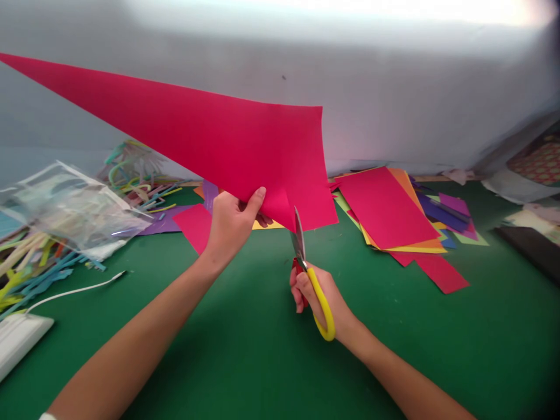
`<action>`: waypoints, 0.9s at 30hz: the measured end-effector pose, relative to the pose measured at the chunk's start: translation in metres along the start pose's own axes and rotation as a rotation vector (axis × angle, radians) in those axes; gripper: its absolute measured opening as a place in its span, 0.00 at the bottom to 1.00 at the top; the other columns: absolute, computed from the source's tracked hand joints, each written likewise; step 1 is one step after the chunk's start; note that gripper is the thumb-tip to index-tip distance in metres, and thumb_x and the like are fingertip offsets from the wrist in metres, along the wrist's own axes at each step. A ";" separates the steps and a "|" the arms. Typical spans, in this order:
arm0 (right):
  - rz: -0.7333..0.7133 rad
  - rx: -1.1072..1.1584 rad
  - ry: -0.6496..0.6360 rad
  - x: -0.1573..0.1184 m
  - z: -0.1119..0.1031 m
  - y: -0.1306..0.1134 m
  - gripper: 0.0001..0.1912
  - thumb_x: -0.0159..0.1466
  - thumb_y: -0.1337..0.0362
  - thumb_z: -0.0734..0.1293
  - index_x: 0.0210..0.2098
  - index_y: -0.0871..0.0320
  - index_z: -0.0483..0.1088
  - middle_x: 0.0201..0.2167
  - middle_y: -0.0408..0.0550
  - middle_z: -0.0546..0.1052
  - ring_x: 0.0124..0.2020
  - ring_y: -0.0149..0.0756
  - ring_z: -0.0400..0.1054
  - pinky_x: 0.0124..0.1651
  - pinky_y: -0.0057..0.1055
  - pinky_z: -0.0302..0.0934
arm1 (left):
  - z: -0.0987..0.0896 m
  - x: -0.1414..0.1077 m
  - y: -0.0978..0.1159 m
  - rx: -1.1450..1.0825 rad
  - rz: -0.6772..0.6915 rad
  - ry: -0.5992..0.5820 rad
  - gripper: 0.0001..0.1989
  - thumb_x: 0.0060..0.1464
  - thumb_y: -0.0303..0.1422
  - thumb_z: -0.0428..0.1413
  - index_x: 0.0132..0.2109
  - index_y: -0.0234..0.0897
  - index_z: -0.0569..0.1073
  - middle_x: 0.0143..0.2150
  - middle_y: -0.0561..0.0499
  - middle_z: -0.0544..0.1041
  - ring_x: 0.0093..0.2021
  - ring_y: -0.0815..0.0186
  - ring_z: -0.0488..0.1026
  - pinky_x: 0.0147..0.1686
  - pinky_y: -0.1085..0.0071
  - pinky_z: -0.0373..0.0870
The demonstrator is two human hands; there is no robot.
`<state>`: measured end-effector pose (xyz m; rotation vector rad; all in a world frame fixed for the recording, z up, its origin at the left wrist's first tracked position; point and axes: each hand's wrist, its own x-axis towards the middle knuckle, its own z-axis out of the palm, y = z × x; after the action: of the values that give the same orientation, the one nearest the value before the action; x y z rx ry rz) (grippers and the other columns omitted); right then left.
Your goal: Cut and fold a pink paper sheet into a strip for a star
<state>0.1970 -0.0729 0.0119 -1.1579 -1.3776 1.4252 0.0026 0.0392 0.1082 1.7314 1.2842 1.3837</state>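
Observation:
A large sheet of red paper point(219, 134) is held up above the table, its long corner reaching to the upper left. My left hand point(234, 221) pinches its lower edge, thumb on the near face and fingers behind. In my right hand point(326, 297) is a pair of scissors point(299, 242) with yellow and red handles, blades pointing up. The blades stand at the sheet's lower edge, where a slit parts the paper just right of my left hand. How far the blades reach into the slit is hard to make out.
Stacked colored paper point(389, 213) lies at the right on the green table point(245, 356), with a small red piece point(441, 274) in front. At the left are a clear plastic bag point(74, 204), paper strips point(39, 262), and a white box with a cable point(26, 335). A dark flat object point(529, 248) lies far right.

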 end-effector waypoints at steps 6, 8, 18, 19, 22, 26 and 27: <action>0.025 0.015 0.005 0.001 0.003 -0.005 0.26 0.71 0.38 0.64 0.37 0.55 0.67 0.23 0.38 0.68 0.20 0.28 0.64 0.24 0.26 0.63 | -0.002 0.007 -0.004 -0.105 -0.048 0.067 0.20 0.65 0.43 0.59 0.28 0.37 0.77 0.21 0.50 0.79 0.22 0.63 0.79 0.25 0.70 0.77; 0.053 0.063 0.034 0.003 0.004 -0.008 0.27 0.69 0.36 0.65 0.35 0.55 0.66 0.22 0.37 0.67 0.19 0.28 0.63 0.23 0.26 0.62 | -0.005 0.013 -0.011 -0.192 -0.088 0.132 0.17 0.64 0.44 0.60 0.30 0.38 0.76 0.22 0.49 0.79 0.23 0.62 0.80 0.26 0.69 0.79; -0.057 0.321 0.301 0.037 -0.043 -0.007 0.25 0.65 0.39 0.71 0.31 0.52 0.64 0.19 0.36 0.67 0.16 0.30 0.60 0.22 0.31 0.61 | -0.006 0.004 -0.047 -0.343 -0.327 -0.340 0.18 0.58 0.45 0.65 0.33 0.32 0.77 0.23 0.46 0.79 0.20 0.65 0.76 0.23 0.72 0.76; -0.058 0.315 0.337 0.038 -0.047 -0.008 0.23 0.64 0.41 0.72 0.32 0.52 0.65 0.20 0.37 0.68 0.18 0.32 0.62 0.24 0.31 0.63 | -0.003 0.000 -0.048 -0.323 -0.327 -0.423 0.18 0.59 0.45 0.65 0.33 0.32 0.77 0.23 0.46 0.79 0.21 0.65 0.77 0.23 0.72 0.76; -0.037 0.334 0.401 0.039 -0.053 -0.009 0.19 0.61 0.48 0.76 0.41 0.52 0.72 0.34 0.46 0.80 0.34 0.42 0.77 0.37 0.37 0.73 | 0.009 -0.011 -0.050 -0.285 -0.331 -0.587 0.17 0.61 0.45 0.63 0.36 0.33 0.76 0.24 0.47 0.79 0.21 0.65 0.76 0.24 0.71 0.77; -0.059 0.267 0.448 0.040 -0.054 -0.002 0.22 0.58 0.55 0.76 0.49 0.55 0.74 0.46 0.54 0.83 0.46 0.52 0.79 0.47 0.44 0.75 | 0.026 -0.021 -0.054 -0.287 -0.274 -0.473 0.21 0.61 0.42 0.63 0.56 0.34 0.74 0.36 0.45 0.83 0.28 0.63 0.81 0.28 0.70 0.80; -0.078 0.239 0.478 0.041 -0.054 0.001 0.22 0.58 0.56 0.76 0.49 0.56 0.74 0.46 0.54 0.84 0.46 0.52 0.79 0.47 0.44 0.74 | 0.029 -0.023 -0.053 -0.312 -0.253 -0.407 0.28 0.61 0.41 0.63 0.64 0.36 0.68 0.41 0.45 0.84 0.31 0.63 0.82 0.30 0.70 0.81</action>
<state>0.2400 -0.0200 0.0094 -1.1762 -0.8835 1.1258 0.0127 0.0415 0.0440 1.4795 0.9639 0.9642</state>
